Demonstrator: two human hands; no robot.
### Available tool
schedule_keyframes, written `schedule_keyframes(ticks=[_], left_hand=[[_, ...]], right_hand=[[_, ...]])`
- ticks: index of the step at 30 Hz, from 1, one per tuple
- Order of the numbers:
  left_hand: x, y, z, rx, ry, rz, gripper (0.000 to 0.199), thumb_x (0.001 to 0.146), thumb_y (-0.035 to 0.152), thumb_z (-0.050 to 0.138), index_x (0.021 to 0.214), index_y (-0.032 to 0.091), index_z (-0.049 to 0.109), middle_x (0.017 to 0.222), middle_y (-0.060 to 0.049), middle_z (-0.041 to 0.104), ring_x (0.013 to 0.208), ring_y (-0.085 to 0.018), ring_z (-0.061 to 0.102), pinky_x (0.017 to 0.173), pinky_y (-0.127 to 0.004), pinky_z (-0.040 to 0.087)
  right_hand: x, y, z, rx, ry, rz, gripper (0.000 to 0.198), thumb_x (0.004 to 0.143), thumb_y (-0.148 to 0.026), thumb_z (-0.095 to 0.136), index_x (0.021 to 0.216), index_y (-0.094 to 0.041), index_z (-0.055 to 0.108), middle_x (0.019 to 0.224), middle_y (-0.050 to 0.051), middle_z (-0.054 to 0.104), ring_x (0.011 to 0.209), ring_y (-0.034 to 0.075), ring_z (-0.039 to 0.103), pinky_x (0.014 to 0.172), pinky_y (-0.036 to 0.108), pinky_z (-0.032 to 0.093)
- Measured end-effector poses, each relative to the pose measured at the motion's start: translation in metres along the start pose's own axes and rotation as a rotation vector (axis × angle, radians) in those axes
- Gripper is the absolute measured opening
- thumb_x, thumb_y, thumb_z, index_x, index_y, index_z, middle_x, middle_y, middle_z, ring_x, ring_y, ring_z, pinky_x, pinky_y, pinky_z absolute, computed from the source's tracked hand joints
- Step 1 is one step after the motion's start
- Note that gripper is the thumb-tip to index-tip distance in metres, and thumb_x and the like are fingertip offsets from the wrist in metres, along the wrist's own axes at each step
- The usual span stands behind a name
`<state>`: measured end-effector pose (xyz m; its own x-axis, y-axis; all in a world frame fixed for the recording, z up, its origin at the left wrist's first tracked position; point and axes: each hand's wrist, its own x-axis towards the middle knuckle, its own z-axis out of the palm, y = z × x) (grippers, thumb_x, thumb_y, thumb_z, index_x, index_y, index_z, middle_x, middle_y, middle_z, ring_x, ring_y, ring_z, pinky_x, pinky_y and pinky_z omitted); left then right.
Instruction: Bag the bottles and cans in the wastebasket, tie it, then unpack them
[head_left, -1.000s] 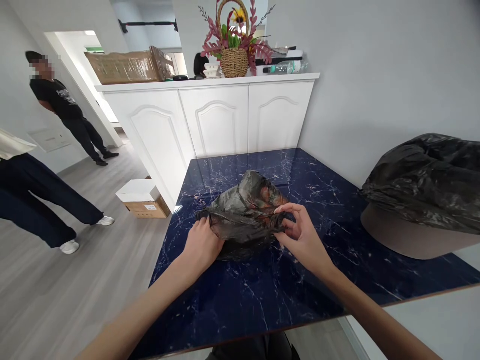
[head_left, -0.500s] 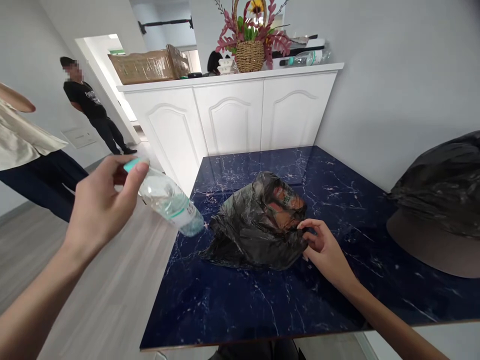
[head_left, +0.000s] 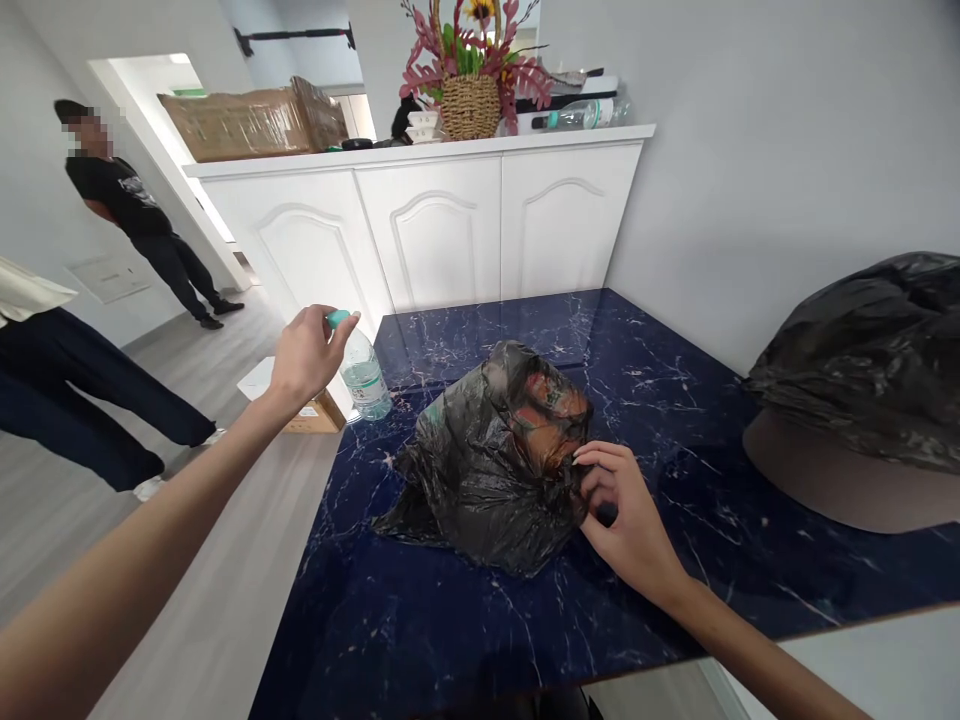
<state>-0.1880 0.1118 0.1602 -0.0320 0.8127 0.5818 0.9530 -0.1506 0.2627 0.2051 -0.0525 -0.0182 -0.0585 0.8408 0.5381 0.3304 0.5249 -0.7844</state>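
A crumpled black plastic bag [head_left: 491, 455] with something reddish showing through it lies in the middle of the dark blue marble table [head_left: 465, 620]. My right hand [head_left: 619, 515] pinches the bag's right edge. My left hand [head_left: 306, 352] holds the green cap of a clear water bottle [head_left: 364, 375], which stands upright at the table's left rear edge.
A round brown bin [head_left: 855, 480] lined with a black bag sits at the right. White cabinets [head_left: 420, 235] behind carry a flower basket [head_left: 471, 95], a cardboard box [head_left: 251, 120] and a lying bottle. Two people stand at the left; a small box [head_left: 311, 410] lies on the floor.
My left hand let go of the bag, lifted a water bottle at the left, then set it upright on the table's edge. My right hand stayed on the bag.
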Motion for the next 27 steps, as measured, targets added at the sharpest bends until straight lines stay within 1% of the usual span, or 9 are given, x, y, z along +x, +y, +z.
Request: schedule_keyframes(ticks=[9, 13, 17, 20, 21, 23, 24, 25, 27], left_hand=[[-0.001, -0.006, 0.009, 0.012, -0.063, -0.072, 0.044, 0.097, 0.060, 0.055, 0.074, 0.027, 0.039, 0.067, -0.002, 0.049, 0.060, -0.020, 0.044, 0.063, -0.037, 0.029], [-0.006, -0.002, 0.004, -0.022, -0.076, -0.091, 0.045, 0.093, 0.065, 0.061, 0.081, 0.025, 0.045, 0.071, -0.001, 0.050, 0.063, -0.020, 0.046, 0.063, -0.036, 0.031], [-0.036, 0.015, -0.012, -0.095, 0.216, 0.030, 0.045, 0.087, 0.051, 0.075, 0.110, 0.020, 0.052, 0.086, -0.001, 0.047, 0.071, -0.019, 0.045, 0.068, -0.034, 0.037], [-0.090, 0.042, -0.025, -0.219, 0.360, 0.355, 0.017, 0.094, 0.022, 0.065, 0.103, 0.023, 0.051, 0.080, 0.003, 0.045, 0.065, -0.016, 0.044, 0.064, -0.032, 0.037], [-0.112, 0.053, -0.027, -0.261, 0.222, 0.533, 0.013, 0.095, 0.015, 0.060, 0.097, 0.024, 0.051, 0.078, 0.002, 0.050, 0.063, -0.015, 0.046, 0.062, -0.031, 0.038], [-0.152, 0.075, -0.027, -0.341, -0.331, 0.844, 0.016, 0.101, 0.012, 0.052, 0.095, 0.026, 0.055, 0.079, 0.001, 0.062, 0.069, -0.017, 0.057, 0.068, -0.031, 0.047], [-0.169, 0.084, -0.025, -0.340, -0.536, 0.932, 0.012, 0.105, 0.018, 0.051, 0.105, 0.026, 0.060, 0.086, -0.001, 0.068, 0.077, -0.019, 0.063, 0.074, -0.032, 0.052], [-0.181, 0.092, -0.021, -0.340, -0.640, 0.964, 0.015, 0.108, 0.021, 0.049, 0.116, 0.024, 0.062, 0.098, -0.004, 0.073, 0.084, -0.020, 0.068, 0.079, -0.032, 0.055], [-0.192, 0.101, -0.010, -0.314, -0.689, 0.983, 0.024, 0.111, 0.023, 0.045, 0.128, 0.020, 0.062, 0.117, -0.010, 0.076, 0.100, -0.023, 0.072, 0.092, -0.036, 0.057]], right_hand=[[0.002, -0.001, -0.001, -0.034, 0.007, -0.010, 0.040, 0.093, -0.006, 0.058, 0.126, -0.028, 0.056, 0.133, 0.012, 0.050, 0.076, 0.013, 0.062, 0.058, 0.030, 0.057], [0.002, -0.002, -0.002, -0.009, 0.033, -0.008, 0.037, 0.095, -0.008, 0.060, 0.126, -0.028, 0.056, 0.133, 0.012, 0.050, 0.077, 0.013, 0.062, 0.059, 0.029, 0.057], [0.005, -0.006, -0.003, 0.041, 0.085, 0.015, 0.031, 0.098, -0.013, 0.063, 0.124, -0.027, 0.056, 0.131, 0.011, 0.051, 0.079, 0.013, 0.062, 0.061, 0.028, 0.057], [0.008, -0.013, -0.003, 0.090, 0.119, 0.030, 0.029, 0.099, -0.015, 0.064, 0.124, -0.028, 0.056, 0.131, 0.010, 0.051, 0.079, 0.012, 0.062, 0.066, 0.029, 0.058], [0.010, -0.016, -0.004, 0.109, 0.129, 0.037, 0.029, 0.099, -0.017, 0.065, 0.124, -0.028, 0.056, 0.131, 0.009, 0.051, 0.079, 0.012, 0.062, 0.066, 0.029, 0.058], [0.013, -0.024, -0.004, 0.147, 0.135, 0.059, 0.027, 0.100, -0.020, 0.065, 0.124, -0.029, 0.055, 0.131, 0.009, 0.051, 0.078, 0.012, 0.061, 0.067, 0.029, 0.058], [0.015, -0.028, -0.004, 0.161, 0.135, 0.072, 0.027, 0.100, -0.021, 0.066, 0.124, -0.029, 0.055, 0.131, 0.009, 0.052, 0.078, 0.012, 0.061, 0.067, 0.030, 0.058], [0.017, -0.033, -0.004, 0.172, 0.136, 0.084, 0.028, 0.100, -0.022, 0.066, 0.125, -0.029, 0.055, 0.130, 0.009, 0.052, 0.077, 0.012, 0.060, 0.067, 0.030, 0.058], [0.021, -0.041, -0.004, 0.181, 0.138, 0.099, 0.030, 0.098, -0.021, 0.066, 0.124, -0.029, 0.054, 0.130, 0.009, 0.053, 0.077, 0.013, 0.060, 0.067, 0.031, 0.057]])
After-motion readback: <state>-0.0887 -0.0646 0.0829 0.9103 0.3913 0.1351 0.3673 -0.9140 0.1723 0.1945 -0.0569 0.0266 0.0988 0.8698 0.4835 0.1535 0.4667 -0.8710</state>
